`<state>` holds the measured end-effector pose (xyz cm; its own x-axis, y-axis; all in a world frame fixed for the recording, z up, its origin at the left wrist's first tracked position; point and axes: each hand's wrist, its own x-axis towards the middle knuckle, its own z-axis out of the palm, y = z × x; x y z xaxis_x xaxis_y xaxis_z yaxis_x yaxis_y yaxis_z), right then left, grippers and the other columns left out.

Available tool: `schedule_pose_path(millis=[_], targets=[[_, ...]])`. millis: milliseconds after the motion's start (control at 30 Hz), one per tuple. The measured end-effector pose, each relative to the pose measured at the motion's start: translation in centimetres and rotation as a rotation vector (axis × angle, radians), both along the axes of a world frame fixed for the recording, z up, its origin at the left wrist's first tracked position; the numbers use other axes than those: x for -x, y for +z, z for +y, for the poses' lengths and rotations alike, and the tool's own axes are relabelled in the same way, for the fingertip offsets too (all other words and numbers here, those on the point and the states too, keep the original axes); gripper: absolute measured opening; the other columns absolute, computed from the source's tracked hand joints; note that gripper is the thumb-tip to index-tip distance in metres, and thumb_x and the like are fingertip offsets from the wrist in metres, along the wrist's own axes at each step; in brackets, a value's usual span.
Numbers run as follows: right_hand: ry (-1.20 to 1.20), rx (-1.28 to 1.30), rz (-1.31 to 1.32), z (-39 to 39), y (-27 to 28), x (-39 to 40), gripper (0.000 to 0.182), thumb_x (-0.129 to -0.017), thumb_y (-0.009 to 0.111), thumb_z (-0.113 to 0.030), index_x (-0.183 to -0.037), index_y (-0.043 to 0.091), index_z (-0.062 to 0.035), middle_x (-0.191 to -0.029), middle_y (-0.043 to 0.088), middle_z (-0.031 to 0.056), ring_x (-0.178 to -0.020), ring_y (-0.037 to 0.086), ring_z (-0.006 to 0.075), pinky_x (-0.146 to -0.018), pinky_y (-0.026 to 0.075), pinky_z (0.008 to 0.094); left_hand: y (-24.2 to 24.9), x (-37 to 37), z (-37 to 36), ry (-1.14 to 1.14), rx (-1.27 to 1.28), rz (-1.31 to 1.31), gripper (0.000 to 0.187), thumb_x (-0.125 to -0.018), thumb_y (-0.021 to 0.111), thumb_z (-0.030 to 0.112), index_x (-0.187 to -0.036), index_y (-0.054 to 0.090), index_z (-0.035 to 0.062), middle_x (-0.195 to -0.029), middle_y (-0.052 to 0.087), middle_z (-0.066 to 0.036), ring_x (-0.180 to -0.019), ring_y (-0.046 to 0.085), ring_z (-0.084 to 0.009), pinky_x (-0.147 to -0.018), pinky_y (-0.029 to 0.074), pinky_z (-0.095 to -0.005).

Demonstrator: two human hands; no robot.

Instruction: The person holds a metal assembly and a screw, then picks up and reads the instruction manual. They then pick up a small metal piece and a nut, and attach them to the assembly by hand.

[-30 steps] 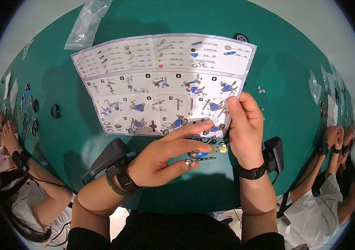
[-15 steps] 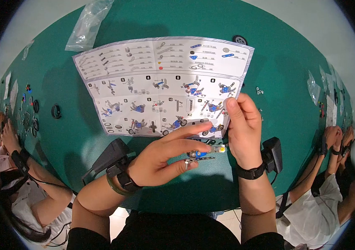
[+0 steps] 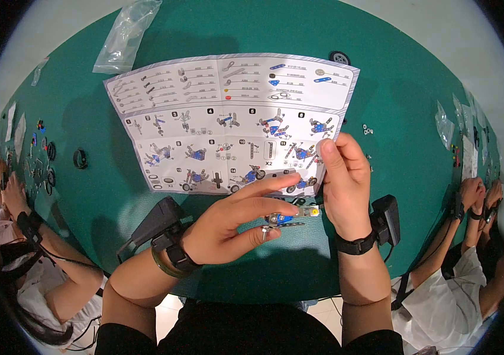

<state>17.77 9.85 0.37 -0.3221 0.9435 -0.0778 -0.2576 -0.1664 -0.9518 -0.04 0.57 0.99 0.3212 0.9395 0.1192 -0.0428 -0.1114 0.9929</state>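
My right hand [image 3: 346,180] pinches the lower right edge of a creased paper instruction sheet [image 3: 204,127], thumb on the printed side. Numbered drawings of a small motorcycle model and rows of parts cover the sheet. Between thumb and index finger, my left hand [image 3: 228,222] grips a small partly built metal model [image 3: 284,219] with blue plates, screws and a yellow piece at its right end. Part of the model is hidden behind my fingers. The other left fingers stretch over the sheet's lower edge.
A clear plastic bag [image 3: 126,36] lies on the green table [image 3: 264,29]. A black wheel [image 3: 339,57] sits behind the sheet, small nuts [image 3: 368,129] to its right, and a black ring [image 3: 80,158] at left. People's hands work among loose parts at both sides.
The sheet has shifted very slightly in my right hand. Both hands otherwise keep their places and grips.
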Motion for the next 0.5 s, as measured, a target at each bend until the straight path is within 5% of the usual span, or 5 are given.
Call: schedule_pose_path(millis=[500], targets=[[0.011,-0.012,0.004,0.08,-0.13,-0.08,0.021,-0.098,0.056,-0.019,-0.105,0.062,-0.0001,-0.093,0.067,0.0023,-0.081,0.057,0.0035,-0.071,0.047,0.0195,-0.08,-0.06,0.06,-0.003,-0.013,-0.006,0.029,-0.088,0.06,0.013,-0.116,0.062,0.0051,-0.142,0.043,-0.022,-0.133,0.04,-0.0353,-0.108,0.03,-0.0441]])
